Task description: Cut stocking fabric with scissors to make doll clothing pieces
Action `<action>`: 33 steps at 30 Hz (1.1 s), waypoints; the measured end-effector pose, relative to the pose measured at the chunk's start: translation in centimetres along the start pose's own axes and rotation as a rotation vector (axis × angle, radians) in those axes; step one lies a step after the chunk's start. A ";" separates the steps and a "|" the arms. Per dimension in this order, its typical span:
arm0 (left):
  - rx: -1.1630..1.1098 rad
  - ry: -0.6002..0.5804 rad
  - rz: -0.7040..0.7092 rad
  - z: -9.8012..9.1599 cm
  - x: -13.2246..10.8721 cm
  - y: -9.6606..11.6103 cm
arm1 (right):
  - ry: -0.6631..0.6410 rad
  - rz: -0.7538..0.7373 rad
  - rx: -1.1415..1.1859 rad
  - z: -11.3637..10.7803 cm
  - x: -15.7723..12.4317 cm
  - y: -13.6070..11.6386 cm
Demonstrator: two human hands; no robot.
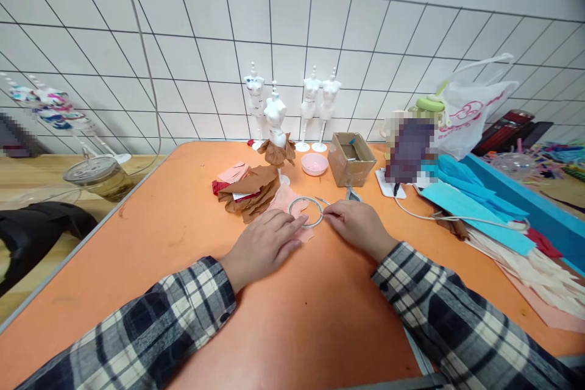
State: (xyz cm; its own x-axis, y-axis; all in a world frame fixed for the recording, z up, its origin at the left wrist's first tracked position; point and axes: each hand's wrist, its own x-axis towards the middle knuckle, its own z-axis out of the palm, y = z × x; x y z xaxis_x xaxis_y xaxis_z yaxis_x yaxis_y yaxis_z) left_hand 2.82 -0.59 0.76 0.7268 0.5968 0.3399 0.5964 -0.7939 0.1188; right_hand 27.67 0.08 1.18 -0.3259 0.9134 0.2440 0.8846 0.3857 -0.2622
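A thin grey ring, perhaps a tape or bangle, lies on a piece of pale pink crepe-like sheet. My left hand rests flat on the pink sheet, its fingertips at the ring's left and lower edge. At the ring's right edge, my right hand has thumb and forefinger pinched together; what is between them, if anything, is hidden. Just above those fingertips a thin, pointed item shows. Left of the ring sits a pile of folded brown sheets with dark red and pink pieces.
Behind stand small white dress forms, one with a brown skirt. A pink bowl, cardboard box and grey-bladed tool are nearby. At right are a phone on a stand, cable and blue sheets.
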 end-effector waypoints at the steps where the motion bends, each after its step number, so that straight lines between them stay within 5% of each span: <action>1: -0.008 -0.023 0.020 0.2 0.0 0.0 | -0.027 0.000 -0.036 0.0 0.0 0.3; 10: -0.052 -0.178 0.007 1.2 -0.2 -0.4 | -0.069 -0.006 -0.133 0.4 -0.3 -0.1; 33: -0.055 -0.179 0.011 1.0 -0.3 -0.3 | -0.161 -0.007 -0.080 0.2 -0.3 -0.4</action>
State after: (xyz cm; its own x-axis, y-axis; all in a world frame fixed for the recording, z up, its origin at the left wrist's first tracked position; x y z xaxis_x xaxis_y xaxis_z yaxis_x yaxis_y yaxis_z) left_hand 2.79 -0.42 -0.29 0.7854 0.5951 0.1702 0.5719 -0.8029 0.1681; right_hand 27.34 -0.30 1.05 -0.3761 0.9221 0.0915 0.9035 0.3868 -0.1845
